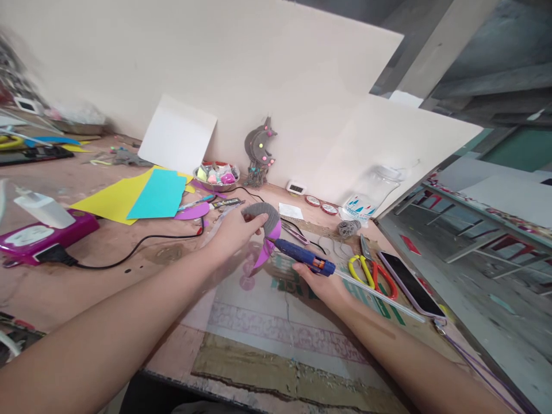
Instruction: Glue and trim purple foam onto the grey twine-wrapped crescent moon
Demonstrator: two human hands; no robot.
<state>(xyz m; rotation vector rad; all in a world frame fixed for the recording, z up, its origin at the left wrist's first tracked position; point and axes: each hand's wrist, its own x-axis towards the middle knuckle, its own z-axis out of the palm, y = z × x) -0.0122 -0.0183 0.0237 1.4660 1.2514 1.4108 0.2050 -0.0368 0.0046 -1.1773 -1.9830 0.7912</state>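
In my left hand (237,230) I hold a purple crescent (268,247) whose upper part is wrapped in grey yarn. My thumb presses on the wrapped section, and the lower tip is bare purple. My right hand (321,282) is closed around a blue hot glue gun (304,255), with a long clear glue stick (379,294) sticking out of its back. The gun's nozzle meets or nearly meets the crescent's inner edge near the end of the yarn. Both hands are above a printed plastic sheet (267,322) laid on cardboard.
Scissors (373,273) and a phone (411,284) lie at right, near a grey yarn ball (348,229). A purple power strip (52,236) with a black cord is at left. Yellow and turquoise paper (157,194) lies behind. A finished-looking grey moon ornament (260,146) leans against the board.
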